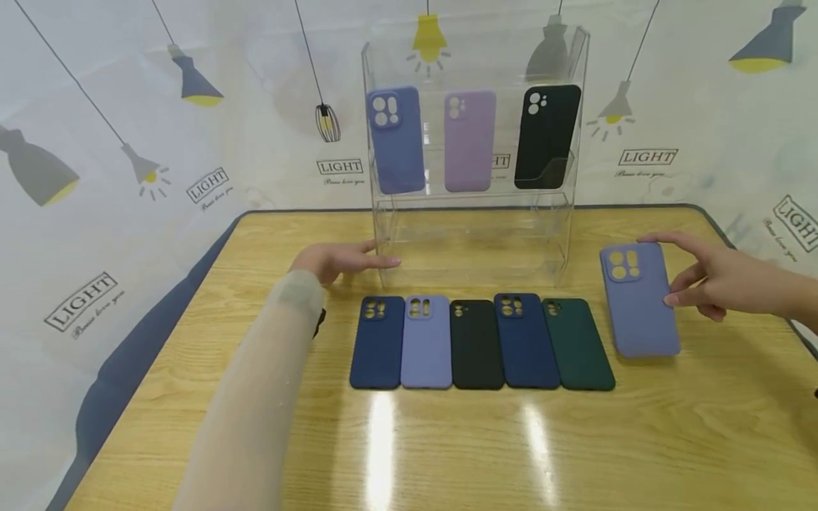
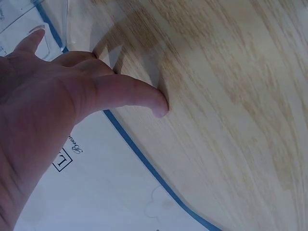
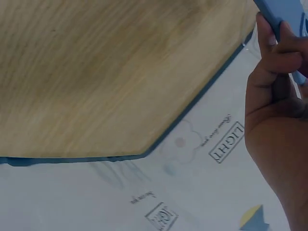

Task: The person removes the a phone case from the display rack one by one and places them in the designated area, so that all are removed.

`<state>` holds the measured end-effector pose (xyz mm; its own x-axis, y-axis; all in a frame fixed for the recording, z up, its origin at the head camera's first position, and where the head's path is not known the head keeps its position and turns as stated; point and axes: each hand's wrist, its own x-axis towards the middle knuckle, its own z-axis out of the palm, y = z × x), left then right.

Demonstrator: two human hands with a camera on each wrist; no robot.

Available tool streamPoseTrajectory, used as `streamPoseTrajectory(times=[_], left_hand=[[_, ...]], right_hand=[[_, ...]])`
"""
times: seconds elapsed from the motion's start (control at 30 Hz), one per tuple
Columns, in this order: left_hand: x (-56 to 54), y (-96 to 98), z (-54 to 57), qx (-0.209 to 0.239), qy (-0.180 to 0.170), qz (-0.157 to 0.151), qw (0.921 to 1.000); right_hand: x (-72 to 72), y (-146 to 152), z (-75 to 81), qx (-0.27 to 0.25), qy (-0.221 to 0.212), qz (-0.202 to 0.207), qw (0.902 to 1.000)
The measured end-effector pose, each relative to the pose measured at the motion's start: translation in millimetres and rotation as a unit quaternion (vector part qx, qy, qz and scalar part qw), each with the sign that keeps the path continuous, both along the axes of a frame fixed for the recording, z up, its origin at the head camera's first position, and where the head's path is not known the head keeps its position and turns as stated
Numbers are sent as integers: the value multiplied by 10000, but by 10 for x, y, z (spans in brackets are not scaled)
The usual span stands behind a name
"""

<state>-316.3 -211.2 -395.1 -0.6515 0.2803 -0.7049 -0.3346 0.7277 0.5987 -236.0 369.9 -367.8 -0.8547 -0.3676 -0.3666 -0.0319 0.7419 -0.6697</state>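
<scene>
My right hand [image 1: 718,277] holds a lavender phone case [image 1: 642,312] by its top and right edges, tilted upright, right of a row of cases. In the right wrist view only part of this case [image 3: 288,12] shows, at the top right corner. Beside the lower left side of a clear acrylic display stand [image 1: 473,221], my left hand [image 1: 341,261] reaches with fingers extended. Its thumb [image 2: 137,95] stretches over the tabletop in the left wrist view. Whether the fingers press on the stand is unclear. The stand's upper tier carries a blue case [image 1: 397,156], a pink-lilac case [image 1: 469,145] and a black case [image 1: 543,142].
In front of the stand lie a dark blue case [image 1: 377,351], a lavender case [image 1: 427,355], a black case [image 1: 476,351], another dark blue case [image 1: 529,351] and a green case [image 1: 580,351], side by side. A lamp-patterned cloth [image 1: 275,170] surrounds the wooden table [image 1: 460,454].
</scene>
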Motion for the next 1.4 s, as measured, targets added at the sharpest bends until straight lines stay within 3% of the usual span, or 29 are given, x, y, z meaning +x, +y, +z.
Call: streamPoseTrajectory(times=[0.5,0.87,1.4], left_hand=[[23,-13,-6,-4,-31,48,10000],[32,-15,-20,5,-15,37,10000],[7,11,-2,16,-30,79,10000]], right_hand=[[9,172,-382,-241,-784,476,9955],[-9,146,-486,-69,-1028,453,9936],[-14,131,-534,-324,-1153,658,9906]])
